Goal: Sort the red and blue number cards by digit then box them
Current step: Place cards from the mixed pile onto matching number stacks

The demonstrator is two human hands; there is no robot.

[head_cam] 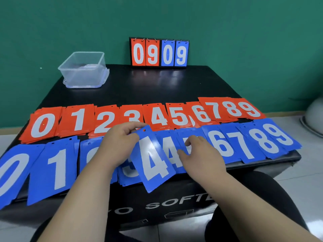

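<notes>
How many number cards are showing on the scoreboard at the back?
4: red 0, red 9, blue 0, blue 9, left to right. Others may hang hidden behind them.

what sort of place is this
Probably a plain indoor workroom or office corner: bare green painted wall, pale tiled floor, and a black padded box printed with white lettering serving as the table.

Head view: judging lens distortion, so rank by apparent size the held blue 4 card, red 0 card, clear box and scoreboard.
1. blue 4 card, nearest the camera, so unsure.
2. clear box and scoreboard, alike.
3. red 0 card.
</notes>
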